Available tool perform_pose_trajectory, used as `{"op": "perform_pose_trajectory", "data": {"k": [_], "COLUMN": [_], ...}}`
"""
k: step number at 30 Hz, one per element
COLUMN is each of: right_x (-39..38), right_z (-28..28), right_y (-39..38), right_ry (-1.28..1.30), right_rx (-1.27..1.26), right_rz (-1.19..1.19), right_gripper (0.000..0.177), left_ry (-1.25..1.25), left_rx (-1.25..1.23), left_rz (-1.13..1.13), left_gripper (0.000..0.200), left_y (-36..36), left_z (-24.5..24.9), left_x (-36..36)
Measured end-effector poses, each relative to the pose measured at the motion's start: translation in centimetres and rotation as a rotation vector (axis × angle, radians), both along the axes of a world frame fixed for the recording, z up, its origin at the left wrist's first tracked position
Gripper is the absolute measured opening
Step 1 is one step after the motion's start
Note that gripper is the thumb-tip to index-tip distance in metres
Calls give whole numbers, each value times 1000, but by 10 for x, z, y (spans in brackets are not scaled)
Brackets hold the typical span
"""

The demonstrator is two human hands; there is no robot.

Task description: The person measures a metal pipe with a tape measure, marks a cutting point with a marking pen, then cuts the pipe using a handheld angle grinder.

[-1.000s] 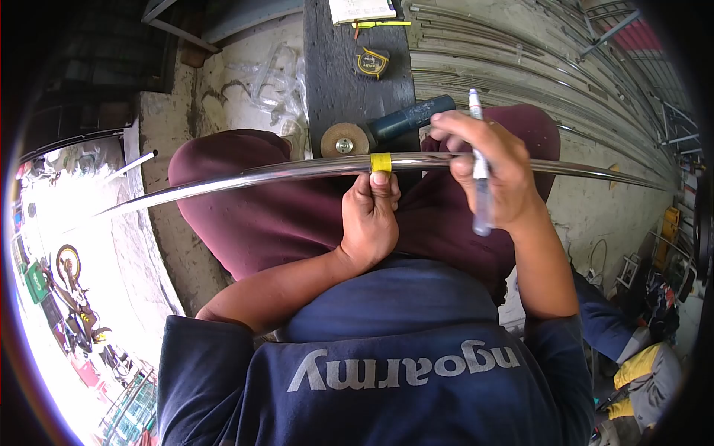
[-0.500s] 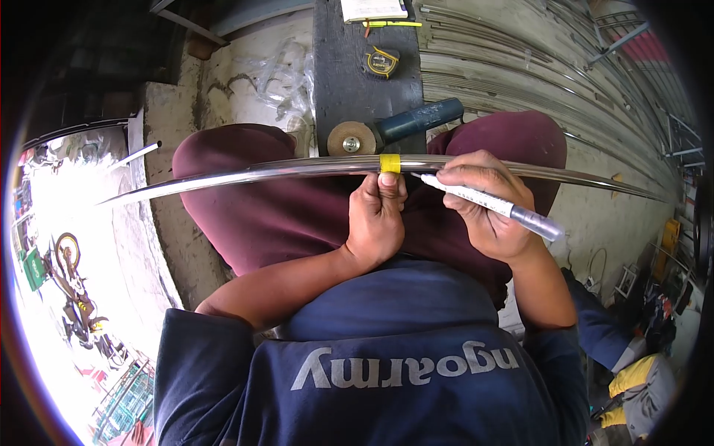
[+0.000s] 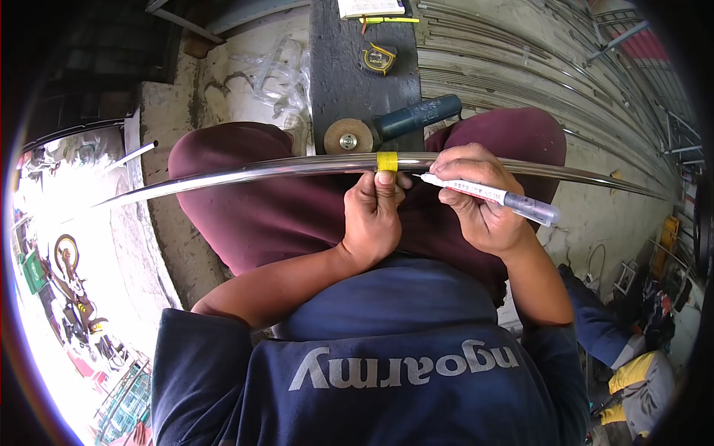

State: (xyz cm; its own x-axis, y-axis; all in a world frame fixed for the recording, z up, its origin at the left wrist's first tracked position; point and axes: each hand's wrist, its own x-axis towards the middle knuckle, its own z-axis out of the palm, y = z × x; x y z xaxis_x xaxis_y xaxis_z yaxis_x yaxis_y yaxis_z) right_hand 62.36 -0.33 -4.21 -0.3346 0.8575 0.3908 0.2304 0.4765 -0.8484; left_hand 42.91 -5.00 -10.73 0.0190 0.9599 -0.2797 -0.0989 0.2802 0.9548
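Note:
A long shiny metal pipe (image 3: 297, 167) lies crosswise over my thighs, and a band of yellow tape (image 3: 387, 161) wraps round it near the middle. My left hand (image 3: 373, 212) is closed at the pipe from below, its thumb pressed at the lower edge of the tape. In my right hand (image 3: 487, 201) is a white marker pen (image 3: 476, 191), gripped between fingers and thumb. The pen's tip points left, close to the pipe's lower edge just right of the tape. The fingers of my right hand also lie against the pipe.
Beyond the pipe, an angle grinder (image 3: 416, 115) with a brown disc rests on a dark bench (image 3: 349, 82). A tape measure (image 3: 378, 58), a yellow pen (image 3: 390, 20) and a notebook (image 3: 372, 7) are farther along it. Metal rods (image 3: 506, 70) lie on the floor to the right.
The marker pen has tilted slightly nearer level, its back end shifting a little left and up. My left hand keeps its hold by the tape.

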Motion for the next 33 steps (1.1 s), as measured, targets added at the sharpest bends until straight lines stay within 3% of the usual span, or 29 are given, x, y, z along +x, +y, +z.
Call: {"op": "perform_pose_trajectory", "data": {"k": [12,24,33], "right_x": [-2,-4,-5], "right_z": [0,-7,-7], "right_y": [3,1,-2], "right_ry": [-41,-215,-244], "right_rx": [80,306,322], "right_rz": [44,49,29], "right_gripper": [32,42,44], "left_ry": [68,-82,-1], "left_rx": [36,-24,-12], "left_rz": [-20,52,8], "left_gripper": [46,41,37], "left_y": [1,-1,3], "left_z": [-2,-10,6], "left_x": [-2,3,1]}}
